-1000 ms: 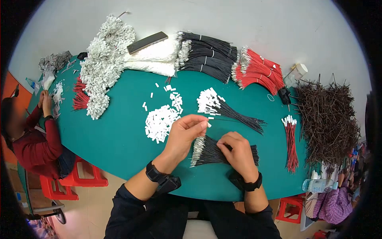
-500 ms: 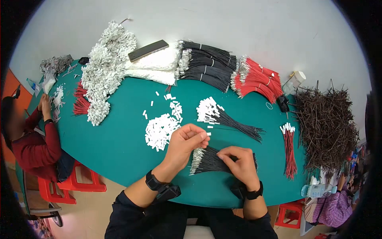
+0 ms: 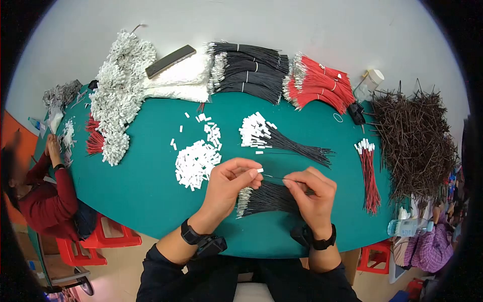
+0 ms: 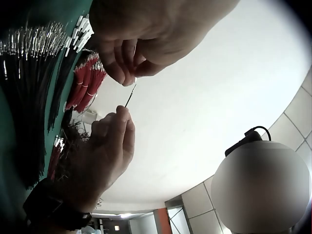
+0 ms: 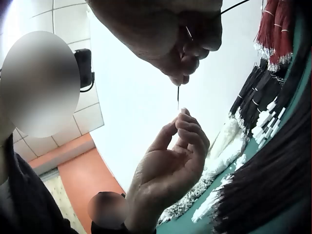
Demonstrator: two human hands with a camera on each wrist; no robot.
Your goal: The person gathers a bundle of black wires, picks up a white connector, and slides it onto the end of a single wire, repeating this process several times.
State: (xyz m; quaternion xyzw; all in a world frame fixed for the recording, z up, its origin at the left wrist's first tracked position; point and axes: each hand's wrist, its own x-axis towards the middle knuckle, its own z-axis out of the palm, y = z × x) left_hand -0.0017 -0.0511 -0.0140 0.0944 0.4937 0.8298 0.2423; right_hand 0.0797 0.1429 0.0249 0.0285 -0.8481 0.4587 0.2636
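My left hand (image 3: 221, 189) pinches a small white plastic connector housing (image 3: 260, 170) between thumb and forefinger. Facing it, my right hand (image 3: 316, 194) pinches a thin black wire (image 4: 129, 99), whose bare metal end points at the housing. A short gap shows between wire end and housing in the right wrist view. Below both hands lies a bundle of black wires (image 3: 271, 199) with silver terminals at the left. Loose white housings (image 3: 193, 166) form a heap left of my left hand. Beyond the hands are black wires fitted with white housings (image 3: 256, 132).
Red wires with white ends (image 3: 369, 176) lie at the right, near a tangled dark heap (image 3: 415, 141). Along the back are tied black bundles (image 3: 251, 70), red bundles (image 3: 322, 83), white bags (image 3: 178, 80) and a white clump (image 3: 121, 80). Another person (image 3: 45, 196) sits at the left.
My right hand has risen from the black bundle and moved slightly right, drawing out one wire toward the housing. My left hand keeps its pinch on the housing.
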